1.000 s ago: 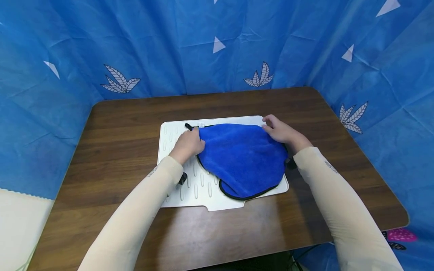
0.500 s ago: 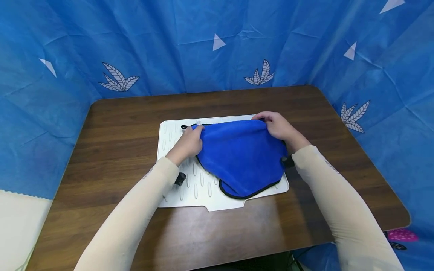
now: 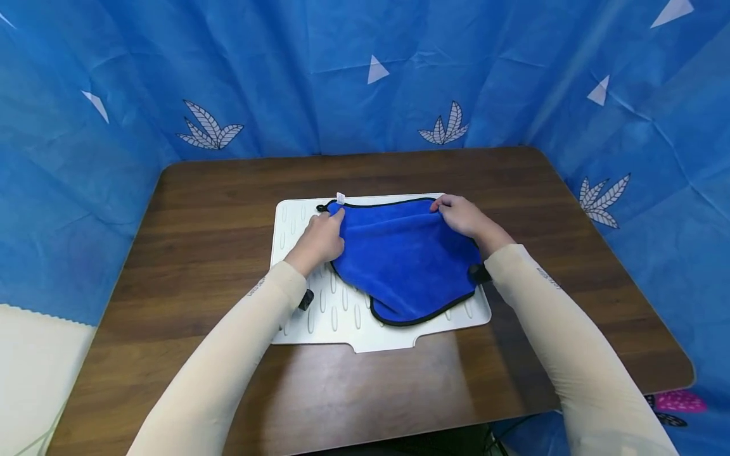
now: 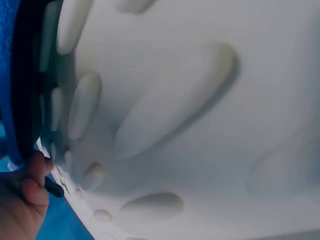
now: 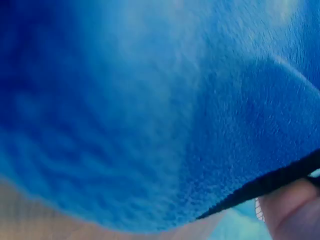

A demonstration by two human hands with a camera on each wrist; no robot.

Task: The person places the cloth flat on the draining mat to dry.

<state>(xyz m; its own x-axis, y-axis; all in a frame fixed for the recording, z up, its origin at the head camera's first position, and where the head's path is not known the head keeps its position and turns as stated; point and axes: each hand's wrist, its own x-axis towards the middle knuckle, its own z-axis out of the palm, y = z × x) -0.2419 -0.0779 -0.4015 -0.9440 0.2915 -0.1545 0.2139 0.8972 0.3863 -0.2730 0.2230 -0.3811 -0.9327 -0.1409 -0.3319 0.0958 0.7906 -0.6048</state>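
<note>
A blue plush towel (image 3: 407,259) with black edging spreads over a white ribbed board (image 3: 296,234) in the head view. My left hand (image 3: 320,239) pinches its far left corner, beside a white label (image 3: 340,197) and a small black loop (image 3: 322,208). At the far right corner my right hand (image 3: 464,218) grips the edge, fingers bent over the cloth. The left wrist view catches curled fingers (image 4: 35,180) at the towel's dark border. Blue pile (image 5: 150,125) fills most of the right wrist view, with a fingertip (image 5: 290,200) against the black edging.
The board lies on a brown wooden table (image 3: 217,215), its notched side toward me. Blue curtains (image 3: 319,76) with leaf prints hang behind the table and at its sides. Black wrist mounts (image 3: 479,273) sit under both forearms.
My right hand has reached to the towel's far right edge and taken hold of it. The far edge is drawn straighter and farther back, and the near edge has shifted slightly away from me.
</note>
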